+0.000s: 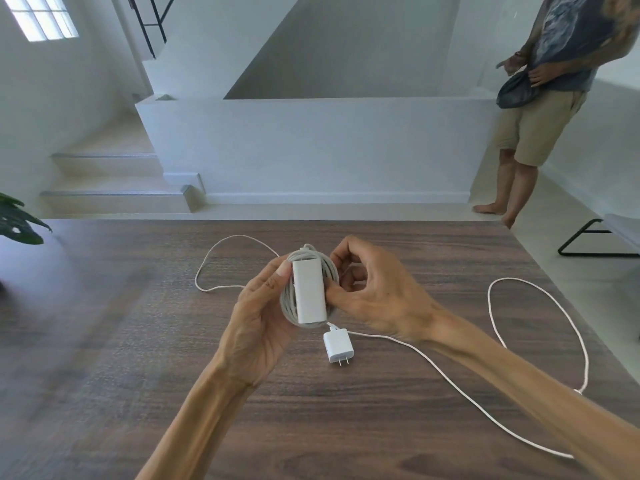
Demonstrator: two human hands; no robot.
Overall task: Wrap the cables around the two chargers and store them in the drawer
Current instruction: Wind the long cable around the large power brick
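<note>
Both forearms come into the head view bare from the bottom edge, with no sleeve showing on either. The left hand (258,317) wears no ring, watch or glove, and tendons and veins stand out across its back, just below the knuckles. The right hand (372,296) is likewise bare, its wrist unbanded, with creased knuckles and short, plain nails at the fingertips.

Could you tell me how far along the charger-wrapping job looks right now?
Nearly done: the large charger has its cable coiled around it. In hand: left hand holds it and right hand pinches the coil. Left: the small charger lies with its loose cable unwound; no drawer visible.
</note>
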